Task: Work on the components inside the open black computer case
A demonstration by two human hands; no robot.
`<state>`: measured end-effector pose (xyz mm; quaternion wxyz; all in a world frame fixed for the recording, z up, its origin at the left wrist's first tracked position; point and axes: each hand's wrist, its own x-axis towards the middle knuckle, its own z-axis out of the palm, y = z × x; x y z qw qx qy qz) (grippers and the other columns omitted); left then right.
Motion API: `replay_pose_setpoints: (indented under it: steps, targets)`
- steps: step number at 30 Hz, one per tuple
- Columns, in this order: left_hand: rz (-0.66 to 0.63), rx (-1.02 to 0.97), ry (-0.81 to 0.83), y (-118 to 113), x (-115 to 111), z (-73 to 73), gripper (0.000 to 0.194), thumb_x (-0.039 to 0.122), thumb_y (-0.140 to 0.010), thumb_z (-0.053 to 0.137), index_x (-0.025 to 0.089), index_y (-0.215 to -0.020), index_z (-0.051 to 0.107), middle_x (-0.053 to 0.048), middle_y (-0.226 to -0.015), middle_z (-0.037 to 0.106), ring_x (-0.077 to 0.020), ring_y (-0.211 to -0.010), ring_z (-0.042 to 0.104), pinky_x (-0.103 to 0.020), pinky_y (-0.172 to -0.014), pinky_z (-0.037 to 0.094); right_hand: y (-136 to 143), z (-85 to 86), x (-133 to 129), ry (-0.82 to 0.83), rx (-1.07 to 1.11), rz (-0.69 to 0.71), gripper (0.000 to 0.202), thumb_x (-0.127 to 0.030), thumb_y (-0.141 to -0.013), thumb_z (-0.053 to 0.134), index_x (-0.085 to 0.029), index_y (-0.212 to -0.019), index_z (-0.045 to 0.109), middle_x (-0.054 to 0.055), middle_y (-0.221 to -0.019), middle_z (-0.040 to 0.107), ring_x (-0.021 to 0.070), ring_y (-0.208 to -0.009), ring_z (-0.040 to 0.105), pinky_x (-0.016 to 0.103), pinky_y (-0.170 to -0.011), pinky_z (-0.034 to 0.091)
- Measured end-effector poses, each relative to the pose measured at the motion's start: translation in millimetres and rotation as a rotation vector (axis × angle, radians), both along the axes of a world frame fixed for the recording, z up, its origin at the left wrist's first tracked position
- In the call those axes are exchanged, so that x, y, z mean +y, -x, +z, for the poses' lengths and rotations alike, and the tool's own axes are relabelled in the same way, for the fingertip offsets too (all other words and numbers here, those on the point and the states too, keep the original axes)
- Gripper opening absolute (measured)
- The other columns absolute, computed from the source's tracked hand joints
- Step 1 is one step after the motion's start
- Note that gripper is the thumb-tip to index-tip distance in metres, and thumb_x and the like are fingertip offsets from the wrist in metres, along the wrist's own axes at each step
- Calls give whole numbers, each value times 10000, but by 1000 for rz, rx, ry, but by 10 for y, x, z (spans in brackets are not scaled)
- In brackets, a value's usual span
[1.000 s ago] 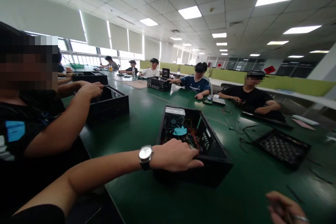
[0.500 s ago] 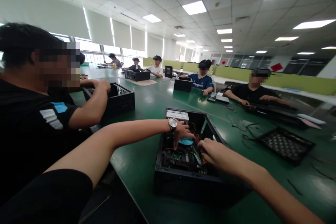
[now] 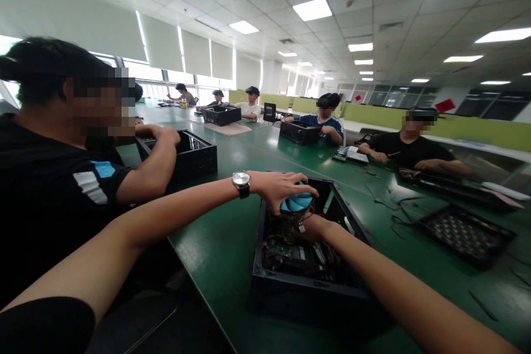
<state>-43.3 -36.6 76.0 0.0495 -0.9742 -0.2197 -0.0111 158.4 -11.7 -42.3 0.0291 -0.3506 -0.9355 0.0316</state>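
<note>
In the head view my left hand (image 3: 276,189), with a watch (image 3: 241,179) on its wrist, grips a blue-bladed cooling fan (image 3: 296,203) by its edges. The fan is raised above the inside of an open black computer case (image 3: 307,293). My right hand (image 3: 316,228) reaches into the case just below the fan; its fingers are hidden, so what they touch does not show. Thin wires hang by the fan. Lower in the case lies a green circuit board (image 3: 284,249).
A co-worker (image 3: 45,166) sits close on my left, hands in another black case (image 3: 194,157). Across the green table (image 3: 244,163) two people work. A black perforated panel (image 3: 464,235) and loose dark cables (image 3: 400,204) lie to the right.
The blue fan has risen out of the case in my left hand, which has closed on it. My right hand has shifted left, under the fan.
</note>
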Motion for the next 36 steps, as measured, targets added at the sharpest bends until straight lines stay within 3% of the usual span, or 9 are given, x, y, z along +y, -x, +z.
replay_pose_setpoints:
  steps: [7, 11, 17, 21, 25, 27, 30, 33, 36]
  targets:
    - [-22, -40, -12, 92, -33, -108, 1060, 371, -643, 819, 272, -1560, 297, -153, -1496, 311, -385, -1357, 394, -461, -1083, 434, 194, -34, -115, 15, -171, 158, 351, -129, -821, 584, -132, -1154, 695, 150, -1341, 643, 322, -1351, 487, 473, -1124, 367]
    - [-43, -17, -6, -37, 8, -205, 1088, 380, -614, 847, 268, -1553, 307, -158, -1469, 347, -376, -1320, 443, -434, -1071, 439, 68, 42, -245, 39, -258, 101, 366, -134, -759, 627, -192, -1109, 716, 109, -1247, 701, 302, -1246, 585, 398, -1036, 451]
    - [-82, 57, -36, -334, 171, -424, 1073, 393, -600, 846, 235, -1526, 329, -188, -1409, 411, -373, -1206, 542, -451, -1042, 443, -551, 463, -663, 99, -334, -73, 187, -164, -772, 659, -150, -951, 711, 152, -949, 737, 299, -850, 721, 349, -725, 528]
    - [-26, 230, -28, -464, 328, -673, 1120, 371, -539, 868, 248, -1518, 338, -186, -1392, 454, -389, -1178, 558, -478, -999, 457, -799, 818, -949, 97, -207, -75, 146, -215, -889, 567, -174, -1012, 633, 125, -1065, 675, 252, -935, 660, 331, -802, 487]
    - [-12, 281, -61, -480, 454, -809, 1151, 387, -522, 873, 224, -1527, 336, -187, -1341, 523, -385, -1162, 558, -496, -1009, 429, -930, 926, -1156, 91, -19, -110, 83, -189, -897, 551, -210, -976, 569, 64, -1038, 630, 207, -904, 597, 308, -796, 454]
    - [-30, 267, -117, -466, 471, -817, 1131, 407, -525, 873, 220, -1517, 362, -186, -1312, 549, -378, -1167, 540, -493, -1018, 407, -1039, 854, -1248, 77, 219, -143, 40, -222, -929, 517, -220, -957, 545, 42, -1008, 612, 190, -889, 572, 300, -802, 441]
    - [-13, 285, -165, -452, 445, -812, 1102, 439, -536, 873, 240, -1505, 390, -181, -1311, 564, -371, -1210, 498, -485, -1038, 377, -1255, 589, -1386, 22, 602, -257, 135, -317, -973, 454, -222, -926, 536, 27, -934, 589, 182, -846, 552, 299, -799, 433]
    - [34, 278, -123, -447, 387, -812, 1130, 441, -532, 890, 269, -1524, 376, -189, -1412, 520, -391, -1289, 459, -516, -1080, 336, -1421, 164, -1489, -18, 950, -518, 282, -502, -946, 481, -231, -916, 550, -6, -825, 556, 180, -753, 535, 288, -705, 433]
    - [109, 205, -30, -392, 244, -760, 1194, 423, -551, 902, 273, -1571, 298, -208, -1571, 363, -444, -1425, 338, -595, -1130, 267, -1419, -316, -1518, 25, 1352, -793, 443, -643, -798, 577, -227, -948, 596, 8, -870, 616, 218, -830, 585, 301, -723, 465]
